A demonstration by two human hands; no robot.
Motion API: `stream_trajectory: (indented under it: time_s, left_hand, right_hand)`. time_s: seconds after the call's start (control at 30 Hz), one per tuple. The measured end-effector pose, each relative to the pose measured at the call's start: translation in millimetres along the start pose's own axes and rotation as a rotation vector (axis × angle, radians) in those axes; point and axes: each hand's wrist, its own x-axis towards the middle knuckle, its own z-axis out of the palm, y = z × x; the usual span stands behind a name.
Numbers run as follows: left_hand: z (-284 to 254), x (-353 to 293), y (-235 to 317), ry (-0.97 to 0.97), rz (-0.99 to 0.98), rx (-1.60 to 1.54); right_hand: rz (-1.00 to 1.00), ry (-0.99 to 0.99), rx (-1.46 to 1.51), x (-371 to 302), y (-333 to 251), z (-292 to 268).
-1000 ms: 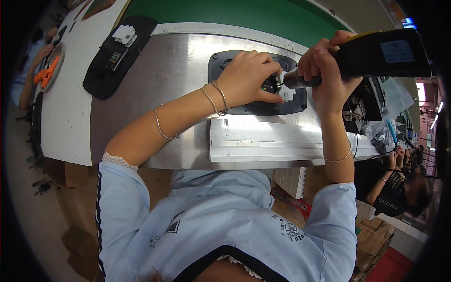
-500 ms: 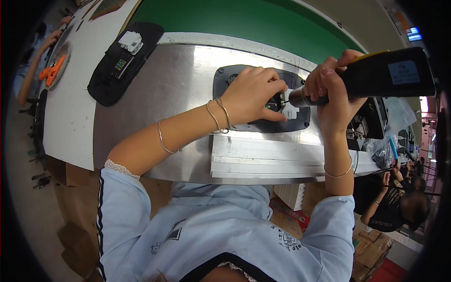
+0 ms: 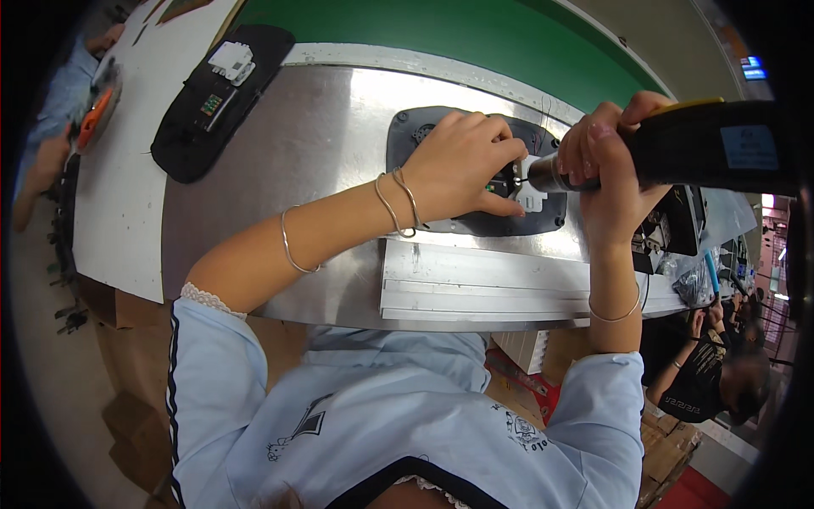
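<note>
A dark grey panel (image 3: 403,127) with rounded corners lies on the metal worktop, and a white plastic part (image 3: 532,195) sits in its right half. My left hand (image 3: 466,165) bends over the panel, thumb and forefinger gripping the white part from its near and far sides. In my right hand (image 3: 612,165) is a black power screwdriver (image 3: 704,148), held nearly level. Its metal nose points left, and the thin bit reaches the white part beside my left fingers. What lies under my left palm is hidden.
Another dark panel (image 3: 191,119) with a white part lies at the left. White strips (image 3: 483,284) lie along the near edge. A black box-shaped unit (image 3: 674,220) and plastic bags (image 3: 695,284) stand at the right. Other people work at the far left and right; an orange tool (image 3: 93,119) lies left.
The screwdriver and my right hand have shifted slightly right with the panel in view. My left hand keeps its grip. At the far left the other person's hand has moved nearer the orange tool.
</note>
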Motion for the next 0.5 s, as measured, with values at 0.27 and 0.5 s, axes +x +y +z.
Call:
stream_trajectory:
  time_s: [0.27,0.5]
  left_hand:
    - [-2.9,1.4,8.0,-0.074,-0.002,0.027]
    - [-12.9,-3.1,3.6,0.003,0.058,0.044]
  right_hand:
    - [0.092,0.137,-0.107,-6.1,-5.6,3.6]
    - [-0.008,0.165,0.03,-29.4,-49.1,-18.2]
